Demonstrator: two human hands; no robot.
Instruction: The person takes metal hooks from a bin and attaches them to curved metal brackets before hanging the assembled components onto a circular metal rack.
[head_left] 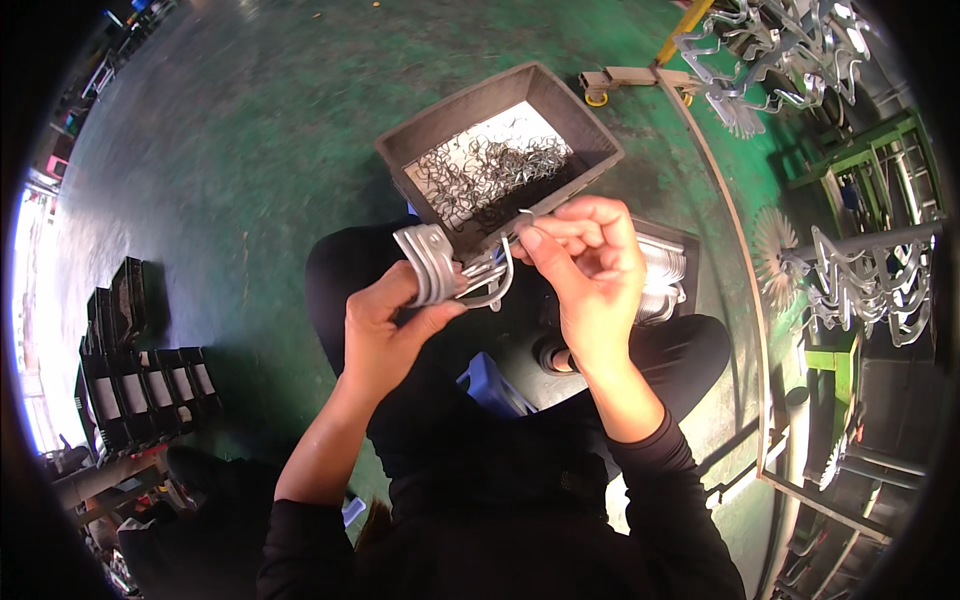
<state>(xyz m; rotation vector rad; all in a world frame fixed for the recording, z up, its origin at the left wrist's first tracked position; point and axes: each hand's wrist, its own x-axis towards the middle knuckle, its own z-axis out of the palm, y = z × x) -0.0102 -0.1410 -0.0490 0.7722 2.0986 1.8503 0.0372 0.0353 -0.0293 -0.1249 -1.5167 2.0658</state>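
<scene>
In my left hand (385,318) is a stack of bent silver metal brackets (428,262), their flat ends side by side and their curved rods reaching right. The fingers wrap round the stack, thumb below. My right hand (590,260) is closed in a pinch at the rods' upper tips. A small bent wire piece (525,213) shows at its thumb and fingertips; whether it touches the rods I cannot tell. Just beyond both hands is a grey bin (405,140) with a heap of small dark wire hooks (490,165) on a pale liner.
Beside my right knee, a second container (690,243) holds stacked silver brackets (660,275). A blue stool (492,385) shows between my legs. Racks hung with metal brackets (865,290) stand at right behind a rail (735,205). Black trays (150,390) are stacked at left on the green floor.
</scene>
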